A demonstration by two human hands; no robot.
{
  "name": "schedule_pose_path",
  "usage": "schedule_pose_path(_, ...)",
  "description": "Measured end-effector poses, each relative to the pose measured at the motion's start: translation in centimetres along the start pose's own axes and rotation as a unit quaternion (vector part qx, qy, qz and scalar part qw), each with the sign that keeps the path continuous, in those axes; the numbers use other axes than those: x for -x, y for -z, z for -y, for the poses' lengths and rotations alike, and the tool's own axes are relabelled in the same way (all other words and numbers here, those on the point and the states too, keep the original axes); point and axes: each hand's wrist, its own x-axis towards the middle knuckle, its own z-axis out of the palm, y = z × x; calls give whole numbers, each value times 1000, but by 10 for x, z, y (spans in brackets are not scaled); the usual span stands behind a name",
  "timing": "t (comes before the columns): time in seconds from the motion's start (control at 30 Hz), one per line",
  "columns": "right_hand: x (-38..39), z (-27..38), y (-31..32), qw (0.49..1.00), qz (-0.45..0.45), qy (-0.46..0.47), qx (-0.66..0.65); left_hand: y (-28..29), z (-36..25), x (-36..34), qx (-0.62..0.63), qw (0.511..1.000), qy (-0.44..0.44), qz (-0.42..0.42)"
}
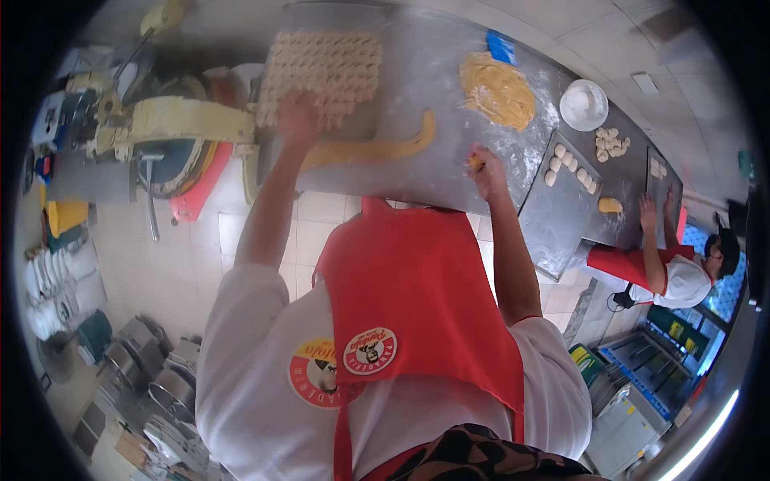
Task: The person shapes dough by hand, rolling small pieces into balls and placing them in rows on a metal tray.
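On the red apron (417, 280) I am seeing a round red-and-white badge (370, 351) bearing lettering around a small figure; on the white shirt (249, 345) a second round badge (309, 373), yellow and red, is showing similar lettering, the apron's edge partly overlapping it. The left arm is pointing forward, nearly straight, with the left hand (297, 119) appearing at the near edge of the rows of small dough pieces (325, 68); it is showing blurred, so I cannot tell whether its fingers are apart or together, or touching the dough. The right hand (487, 172) is curling its fingers around a small yellow lump (476, 163) over the worktop (437, 172). Between the hands, a long dough strip (377, 152) is lying on the worktop, its right end curving away from the person
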Motion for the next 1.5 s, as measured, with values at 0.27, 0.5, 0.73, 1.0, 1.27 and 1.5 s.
schedule_pose_path(0.27, 42, 20, -85, 963, 37, 108, 243, 15, -194, 46, 616, 751, 117, 209)
schedule_pose_path(0.5, 50, 35, -71, 947, 7, 250, 201, 24, -267, 53, 682, 633, 145, 337)
schedule_pose_path(0.73, 68, 63, -41, 994, -61, 73, 47, 7, -268, 52, 734, 466, 214, 445)
schedule_pose_path(1.0, 66, 38, 10, 800, -33, 478, 361, 15, -319, 47, 641, 525, 211, 518)
schedule_pose_path(1.27, 73, 59, 6, 823, -144, 447, 320, 3, -326, 48, 778, 382, 171, 467)
schedule_pose_path(1.5, 68, 65, 13, 983, -25, 177, -52, 15, -333, 53, 707, 501, 197, 458)
